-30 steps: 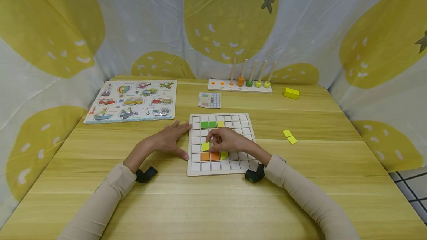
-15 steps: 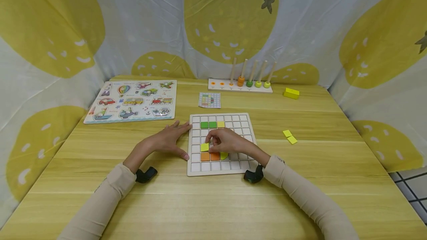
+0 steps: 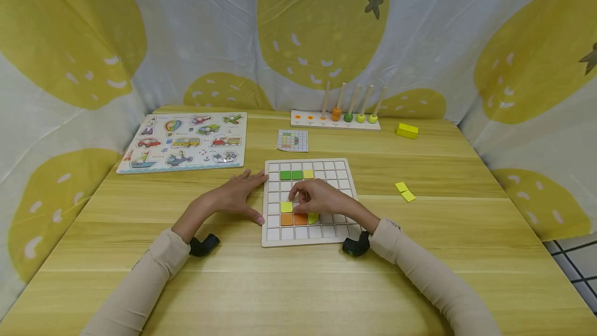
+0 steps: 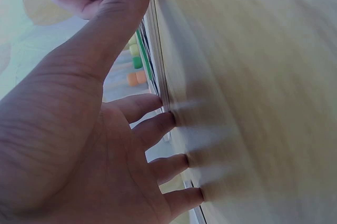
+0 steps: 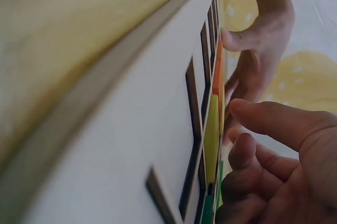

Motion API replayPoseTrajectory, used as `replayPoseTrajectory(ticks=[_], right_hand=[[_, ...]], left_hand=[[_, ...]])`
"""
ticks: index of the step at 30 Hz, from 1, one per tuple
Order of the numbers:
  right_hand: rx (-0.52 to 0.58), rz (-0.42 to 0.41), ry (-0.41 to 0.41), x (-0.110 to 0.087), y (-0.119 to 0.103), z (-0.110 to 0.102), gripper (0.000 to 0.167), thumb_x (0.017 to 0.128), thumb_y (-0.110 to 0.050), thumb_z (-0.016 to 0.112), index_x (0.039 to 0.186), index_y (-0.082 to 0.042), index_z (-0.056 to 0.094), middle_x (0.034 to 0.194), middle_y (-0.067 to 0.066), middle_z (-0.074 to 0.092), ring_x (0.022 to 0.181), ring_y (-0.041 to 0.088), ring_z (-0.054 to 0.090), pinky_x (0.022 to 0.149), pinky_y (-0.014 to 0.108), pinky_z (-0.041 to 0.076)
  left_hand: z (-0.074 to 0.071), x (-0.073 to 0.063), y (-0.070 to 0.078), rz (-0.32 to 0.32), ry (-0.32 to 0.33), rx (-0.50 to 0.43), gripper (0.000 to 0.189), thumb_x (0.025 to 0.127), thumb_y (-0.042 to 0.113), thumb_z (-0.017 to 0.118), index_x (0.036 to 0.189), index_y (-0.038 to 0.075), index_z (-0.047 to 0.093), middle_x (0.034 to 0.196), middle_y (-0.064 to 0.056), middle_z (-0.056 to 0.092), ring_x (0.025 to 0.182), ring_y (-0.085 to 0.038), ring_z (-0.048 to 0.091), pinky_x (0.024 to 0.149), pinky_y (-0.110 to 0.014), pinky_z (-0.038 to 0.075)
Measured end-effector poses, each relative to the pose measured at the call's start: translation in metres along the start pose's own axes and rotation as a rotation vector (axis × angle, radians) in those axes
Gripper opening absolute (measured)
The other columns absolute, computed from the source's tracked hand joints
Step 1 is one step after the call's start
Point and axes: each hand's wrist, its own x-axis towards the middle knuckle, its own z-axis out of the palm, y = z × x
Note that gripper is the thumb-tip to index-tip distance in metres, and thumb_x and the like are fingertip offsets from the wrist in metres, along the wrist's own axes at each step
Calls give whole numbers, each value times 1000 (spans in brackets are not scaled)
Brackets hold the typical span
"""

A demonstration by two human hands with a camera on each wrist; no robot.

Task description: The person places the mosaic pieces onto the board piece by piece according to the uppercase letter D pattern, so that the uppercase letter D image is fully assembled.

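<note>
A white wooden grid board (image 3: 305, 242) lies on the table in the head view. My left hand (image 3: 235, 195) rests beside its left edge, fingers spread, with fingertips at the edge in the left wrist view. My right hand (image 3: 319, 197) hovers over the middle of the board. A yellow square tile (image 3: 286, 207) lies flat in a cell just left of its fingertips. Thumb and index finger stand apart with nothing between them. Below that tile are two orange tiles (image 3: 287, 220) and a yellow rounded piece (image 3: 313, 218), partly hidden by the hand. Two green tiles (image 3: 291, 175) and a pale yellow tile (image 3: 309, 174) sit higher up.
Two loose yellow tiles (image 3: 404, 192) lie right of the board, and a yellow block (image 3: 407, 130) farther back. Behind the board are a printed pattern card (image 3: 293, 140) and a peg stand (image 3: 336, 123) with coloured rings. A vehicle picture puzzle (image 3: 184, 144) lies at the left.
The yellow square tile, tilted in my right fingers a second ago, has come down flat into its cell and been let go. The fingertips have parted from it slightly. The left hand has stayed put.
</note>
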Motion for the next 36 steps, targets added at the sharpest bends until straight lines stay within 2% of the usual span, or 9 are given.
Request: replayPoseTrajectory(ticks=[8,15,20,27,36], right_hand=[[45,-15,42,-13,8,-11,19,90,-17,68,106,-7,66,74,-3,59,64,10,54,63,24,47],[73,-9,79,-25,19,-19,17,93,-18,64,106,-8,65,69,-2,53,60,9,44,62,24,39],[103,0,111,-34,30,-27,20,91,-19,67,107,-7,66,77,-1,59,65,12,50,61,24,41],[110,64,176,-55,46,-43,21,92,-18,65,110,-6,66,86,3,62,75,17,55,63,26,46],[100,142,299,-95,67,-68,29,92,-18,66,117,-3,63,101,7,65,92,21,58,76,31,50]], left_hand=[[0,0,1,-4,-7,-4,111,70,56,78,153,7,23,159,-17,15,144,-47,1,111,-65,6],[0,-1,1,2,-5,-6,111,70,55,79,152,6,23,159,-17,15,144,-47,1,111,-66,6],[0,-1,1,7,-1,-5,111,70,55,79,152,6,23,159,-17,16,144,-47,2,111,-66,6],[0,-1,1,15,3,0,111,70,55,79,152,5,24,158,-18,16,143,-48,2,111,-66,7],[0,0,-1,17,1,-1,111,70,55,78,152,5,23,158,-18,15,143,-48,1,111,-67,7]])
